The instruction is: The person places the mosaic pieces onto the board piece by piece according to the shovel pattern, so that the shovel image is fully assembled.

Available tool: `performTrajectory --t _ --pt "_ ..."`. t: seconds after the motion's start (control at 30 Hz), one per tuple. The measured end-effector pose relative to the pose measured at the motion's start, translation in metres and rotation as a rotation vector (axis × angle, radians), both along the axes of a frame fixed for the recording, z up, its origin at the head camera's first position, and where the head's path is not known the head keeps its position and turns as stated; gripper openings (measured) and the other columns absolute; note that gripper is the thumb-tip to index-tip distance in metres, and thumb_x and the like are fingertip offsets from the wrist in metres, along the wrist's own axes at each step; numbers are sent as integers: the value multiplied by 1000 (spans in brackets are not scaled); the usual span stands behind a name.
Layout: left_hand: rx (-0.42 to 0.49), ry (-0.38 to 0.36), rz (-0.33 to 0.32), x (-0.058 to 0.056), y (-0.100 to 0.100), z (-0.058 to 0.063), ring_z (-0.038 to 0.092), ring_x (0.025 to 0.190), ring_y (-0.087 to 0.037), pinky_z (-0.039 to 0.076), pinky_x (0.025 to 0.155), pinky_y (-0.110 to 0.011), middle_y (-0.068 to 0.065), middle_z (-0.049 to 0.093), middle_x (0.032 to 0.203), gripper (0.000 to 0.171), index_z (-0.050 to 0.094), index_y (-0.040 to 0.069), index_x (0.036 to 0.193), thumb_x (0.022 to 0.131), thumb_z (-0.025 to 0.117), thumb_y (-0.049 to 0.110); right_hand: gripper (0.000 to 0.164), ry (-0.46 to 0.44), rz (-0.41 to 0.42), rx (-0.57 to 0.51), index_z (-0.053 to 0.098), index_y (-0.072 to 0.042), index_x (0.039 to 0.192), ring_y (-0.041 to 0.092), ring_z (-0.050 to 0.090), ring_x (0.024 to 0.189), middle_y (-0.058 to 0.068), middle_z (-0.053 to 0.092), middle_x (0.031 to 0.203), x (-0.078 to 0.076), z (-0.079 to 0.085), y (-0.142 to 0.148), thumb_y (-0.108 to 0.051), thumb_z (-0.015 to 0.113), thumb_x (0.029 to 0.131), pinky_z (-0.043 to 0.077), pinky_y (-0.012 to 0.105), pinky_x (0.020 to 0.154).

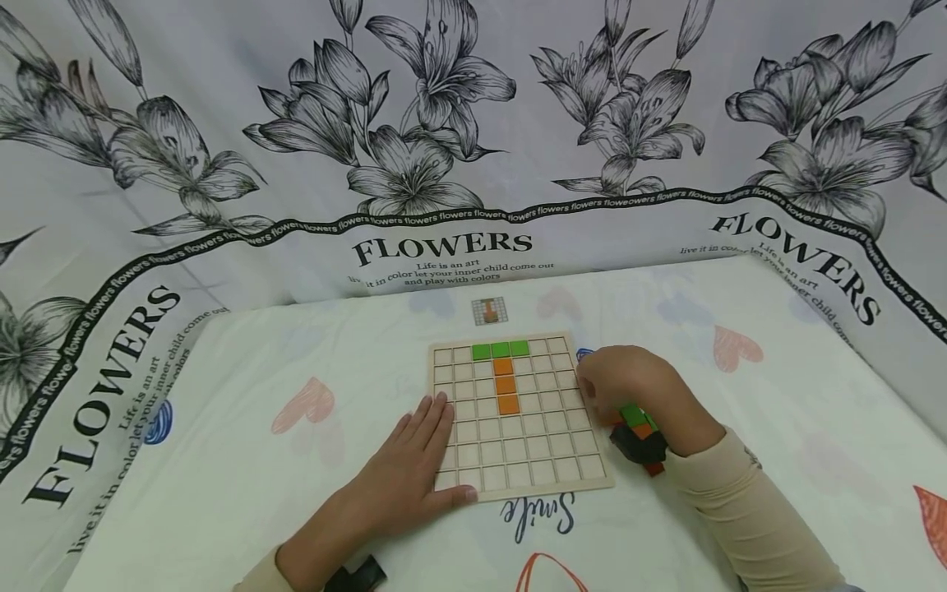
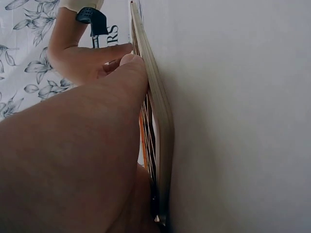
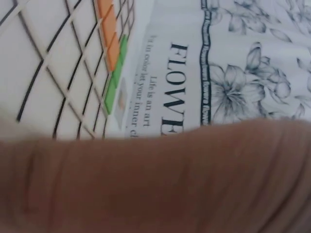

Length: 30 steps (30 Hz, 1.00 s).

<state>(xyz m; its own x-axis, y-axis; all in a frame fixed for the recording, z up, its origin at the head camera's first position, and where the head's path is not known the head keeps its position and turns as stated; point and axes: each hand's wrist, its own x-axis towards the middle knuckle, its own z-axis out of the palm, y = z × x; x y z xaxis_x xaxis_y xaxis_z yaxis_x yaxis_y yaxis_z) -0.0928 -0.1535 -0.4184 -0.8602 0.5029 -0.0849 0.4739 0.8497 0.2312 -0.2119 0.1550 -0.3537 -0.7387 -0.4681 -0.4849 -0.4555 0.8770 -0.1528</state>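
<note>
A wooden grid board [image 1: 543, 452] lies on the white cloth. At its far edge is a row of green tiles [image 1: 501, 350], with a column of orange tiles [image 1: 506, 385] running down from the middle one. My left hand [image 1: 407, 469] rests with extended fingers along the board's left side, thumb at the near corner; the left wrist view shows it against the board edge [image 2: 163, 111]. At the right edge is my right hand [image 1: 629, 382], its fingers bent. Whether it grips the board or a tile is hidden. Loose green and orange tiles [image 1: 635, 415] show beneath the right wrist.
Beyond the board lies a small picture card [image 1: 490, 311] with a pattern on a grid. A flower-printed cloth [image 1: 444, 181] hangs behind. Black wrist cameras sit on both wrists, the right one [image 1: 639, 444] partly covering the loose tiles.
</note>
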Motion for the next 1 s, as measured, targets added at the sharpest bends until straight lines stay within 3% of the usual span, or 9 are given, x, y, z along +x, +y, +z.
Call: performTrajectory --t 0.13,0.27,0.5,0.63,0.77,1.0 --pt "-2 2 -2 0 1 0 3 152 -31 16 119 -52 -15 8 166 107 17 0 159 90 39 79 21 12 -17 11 58 -13 67 14 37 57 -2 46 63 -3 -2 3 -3 75 75 32 28 52" --pt "-4 1 -1 0 1 -1 3 152 -31 16 119 -52 -15 8 166 107 17 0 159 90 39 79 21 24 -37 -55 55 -11 65 14 37 55 -1 50 62 -7 -4 7 1 67 77 31 27 51" --pt "-11 15 -1 0 0 -2 3 152 -31 16 119 -51 -16 8 166 107 17 -1 159 90 40 79 21 65 -10 -153 56 -11 70 15 44 56 0 55 66 -10 -3 7 3 70 76 35 27 51" --pt "-4 11 1 0 0 -1 3 152 -31 16 119 -51 -16 7 166 107 17 0 159 90 40 79 25 49 -18 -178 60 -13 73 16 50 63 -1 56 71 -12 -3 7 9 72 78 41 29 55" --pt "1 7 4 0 0 0 3 152 -31 16 119 -51 -15 7 167 107 17 0 159 90 40 79 30 27 -20 -197 64 -13 76 19 51 71 -1 57 77 -14 -2 9 17 63 80 45 31 61" --pt "-1 4 3 0 0 1 3 152 -31 16 119 -51 -16 8 166 107 17 -1 159 90 41 78 29 -22 -23 -233 65 -11 77 19 52 75 0 58 79 -17 1 13 17 62 79 47 32 65"
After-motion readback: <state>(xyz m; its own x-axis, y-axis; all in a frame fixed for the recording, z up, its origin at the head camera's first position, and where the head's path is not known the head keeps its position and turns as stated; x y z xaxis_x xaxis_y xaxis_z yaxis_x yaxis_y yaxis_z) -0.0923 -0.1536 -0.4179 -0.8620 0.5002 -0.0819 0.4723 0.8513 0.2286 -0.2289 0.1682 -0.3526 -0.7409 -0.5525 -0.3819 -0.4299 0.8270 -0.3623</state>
